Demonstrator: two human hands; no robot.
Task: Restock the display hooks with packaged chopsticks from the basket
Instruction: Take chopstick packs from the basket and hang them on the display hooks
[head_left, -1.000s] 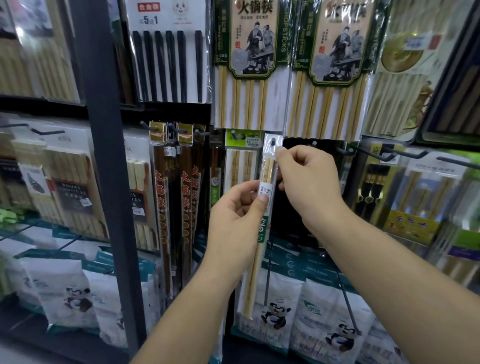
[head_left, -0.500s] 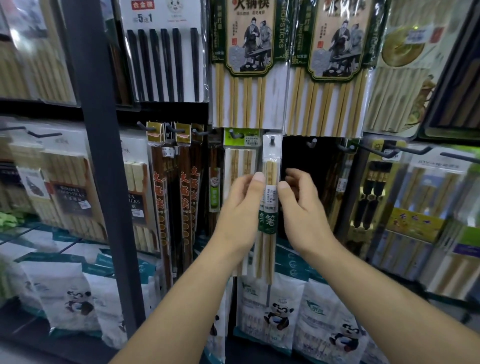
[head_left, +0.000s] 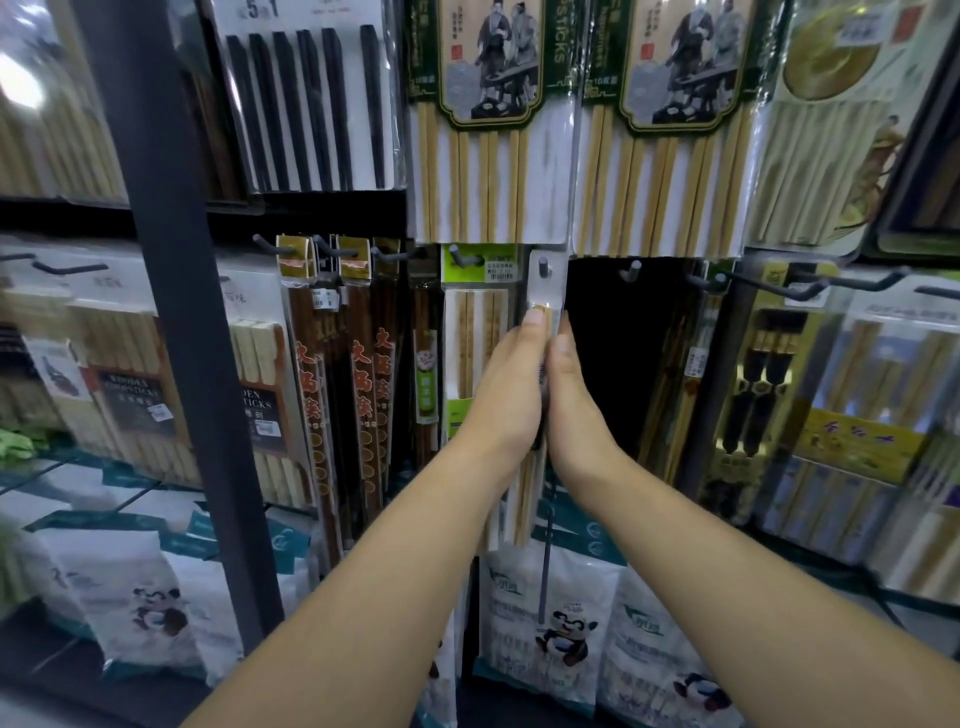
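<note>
Half a second back the fingers were looser; now the left hand (head_left: 506, 387) and right hand (head_left: 577, 410) are flat, fingers straight, palms sandwiching the chopstick pack (head_left: 550, 304) hanging on its hook (head_left: 543, 266). The pack's middle and both thumbs are hidden. Only its clear top and the stick tips below the wrists show.

Both forearms bare, reaching up and forward from the bottom corners of the view and converging at centre. Left hand (head_left: 511, 384) and right hand (head_left: 574, 400) are side by side, palms facing each other, fingers straight, together and pointing up. Flat fingers of both press on the narrow chopstick pack (head_left: 546, 296) sandwiched between them. Left fingertips sit slightly higher than right. Thumbs hidden.
</note>
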